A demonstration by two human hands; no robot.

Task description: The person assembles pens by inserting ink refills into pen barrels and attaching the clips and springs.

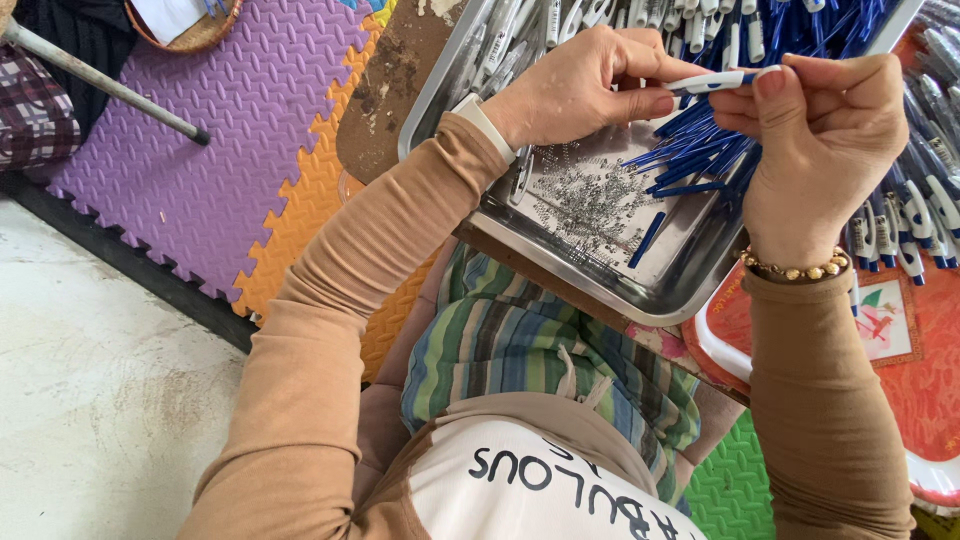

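Head view: I see steel tray (560, 262) on lap, near rim at 6 o'clock, bare metal open between springs (590, 200) and rim. Blue refills (700, 150) crowd 1 o'clock. Left hand (575, 85) and right hand (825, 135) raised above tray, fingers of both pinched shut on white pen barrel (712, 82), held level between them.

**Person's clothing and adornments, head view**

Long tan sleeves, close-fitting, cover both arms to the wrists. Left hand (570, 90): a white band sits at the wrist. Right hand (825, 140): a bracelet of gold-coloured beads circles the wrist. The top is tan at the shoulders with a white front panel bearing dark lettering. Trousers striped in green, blue, yellow and grey, with a pale drawstring.
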